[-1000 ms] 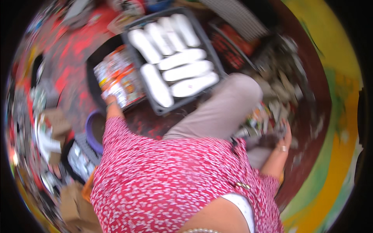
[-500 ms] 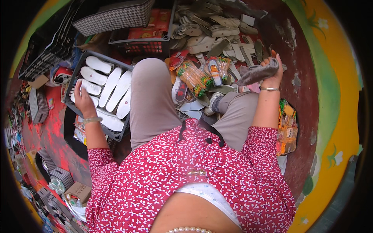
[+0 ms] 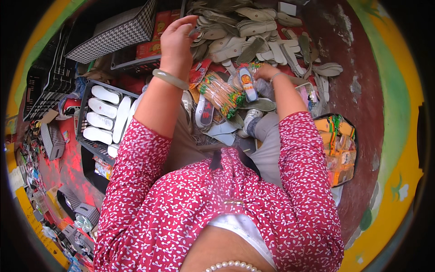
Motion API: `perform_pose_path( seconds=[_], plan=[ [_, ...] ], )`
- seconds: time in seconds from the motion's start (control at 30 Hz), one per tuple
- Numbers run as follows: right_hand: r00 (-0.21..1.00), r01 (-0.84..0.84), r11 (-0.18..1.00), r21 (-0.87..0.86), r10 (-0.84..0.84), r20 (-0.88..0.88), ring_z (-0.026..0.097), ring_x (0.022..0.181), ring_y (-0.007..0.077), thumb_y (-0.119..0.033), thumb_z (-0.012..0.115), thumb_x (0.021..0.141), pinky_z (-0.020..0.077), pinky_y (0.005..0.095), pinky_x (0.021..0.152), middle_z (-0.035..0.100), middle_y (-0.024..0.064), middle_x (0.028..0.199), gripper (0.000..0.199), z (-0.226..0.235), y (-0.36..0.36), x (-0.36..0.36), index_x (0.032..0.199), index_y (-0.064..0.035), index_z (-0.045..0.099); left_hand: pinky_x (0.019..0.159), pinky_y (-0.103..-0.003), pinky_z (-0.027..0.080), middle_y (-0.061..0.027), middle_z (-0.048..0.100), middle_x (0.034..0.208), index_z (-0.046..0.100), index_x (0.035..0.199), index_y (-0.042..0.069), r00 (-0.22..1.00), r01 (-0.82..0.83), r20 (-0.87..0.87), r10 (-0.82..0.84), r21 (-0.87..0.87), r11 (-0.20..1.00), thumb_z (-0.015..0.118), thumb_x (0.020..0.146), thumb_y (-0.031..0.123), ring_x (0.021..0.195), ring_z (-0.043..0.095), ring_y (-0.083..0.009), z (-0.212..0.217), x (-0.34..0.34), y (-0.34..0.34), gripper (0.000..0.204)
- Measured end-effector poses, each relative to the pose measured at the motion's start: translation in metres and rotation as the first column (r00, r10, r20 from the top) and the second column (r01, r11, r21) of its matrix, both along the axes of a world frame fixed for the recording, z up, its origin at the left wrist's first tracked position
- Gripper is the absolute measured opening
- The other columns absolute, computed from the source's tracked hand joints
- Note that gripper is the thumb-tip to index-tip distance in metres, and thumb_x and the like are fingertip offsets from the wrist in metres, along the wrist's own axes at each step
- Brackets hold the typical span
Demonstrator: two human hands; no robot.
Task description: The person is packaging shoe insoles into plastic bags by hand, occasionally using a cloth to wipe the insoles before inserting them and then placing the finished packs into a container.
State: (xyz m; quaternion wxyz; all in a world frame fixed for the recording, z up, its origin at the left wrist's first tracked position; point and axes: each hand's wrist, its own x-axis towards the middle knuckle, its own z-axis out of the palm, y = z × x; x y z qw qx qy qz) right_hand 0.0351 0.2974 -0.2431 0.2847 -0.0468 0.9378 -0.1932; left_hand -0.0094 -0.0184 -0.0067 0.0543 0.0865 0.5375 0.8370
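My left hand [image 3: 178, 47] is raised at the near left edge of a heap of insoles [image 3: 256, 28]. Its fingers stretch toward the heap, and nothing clear shows in them. My right hand [image 3: 267, 72] reaches down beside a plastic-wrapped insole pack [image 3: 247, 85]. Its fingertips are partly hidden there, so whether they grip anything does not show. Left of that pack lies a wrapped bundle of thin sticks [image 3: 221, 95] with green and orange ends. A dark printed sole [image 3: 205, 112] rests between my legs.
A dark crate of white insoles [image 3: 105, 106] stands at left, partly behind my left arm. Beyond it are a houndstooth-patterned box [image 3: 113, 36] and red boxes [image 3: 149, 49]. An open bag of orange packs [image 3: 340, 149] sits on the right, near the painted wall [image 3: 398, 113].
My left hand has moved from the crate up and right to the insole heap. My right hand has moved inward and left; the grey fabric piece it held is no longer visible in it.
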Motion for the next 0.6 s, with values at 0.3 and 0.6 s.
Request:
perform_pose_path(
  seconds=[0.3, 0.6],
  plan=[
    [0.778, 0.587, 0.782, 0.207, -0.616, 0.122, 0.060, 0.102, 0.0327, -0.034, 0.058, 0.078, 0.0461, 0.0396, 0.087, 0.061, 0.0180, 0.111, 0.044, -0.050, -0.118, 0.038, 0.109, -0.0026, 0.062, 0.083, -0.031, 0.045, -0.0162, 0.057, 0.113, 0.048, 0.118, -0.006, 0.926, -0.031, 0.374, -0.057, 0.225, 0.974, 0.044, 0.086, 0.002, 0.105, 0.054, -0.0250, 0.010, -0.012, -0.023, 0.033],
    [0.797, 0.598, 0.799, 0.066, -0.601, 0.063, 0.061, 0.096, 0.0316, -0.033, 0.057, 0.082, 0.0471, 0.0411, 0.083, 0.063, 0.0162, 0.108, 0.040, -0.091, -0.049, 0.040, 0.103, -0.0007, 0.064, 0.082, -0.030, 0.045, -0.0169, 0.058, 0.113, 0.053, 0.113, -0.006, 0.928, 0.003, 0.364, -0.084, 0.219, 0.976, 0.045, 0.086, 0.003, 0.104, 0.056, -0.0246, 0.017, -0.006, -0.021, 0.030]
  ],
)
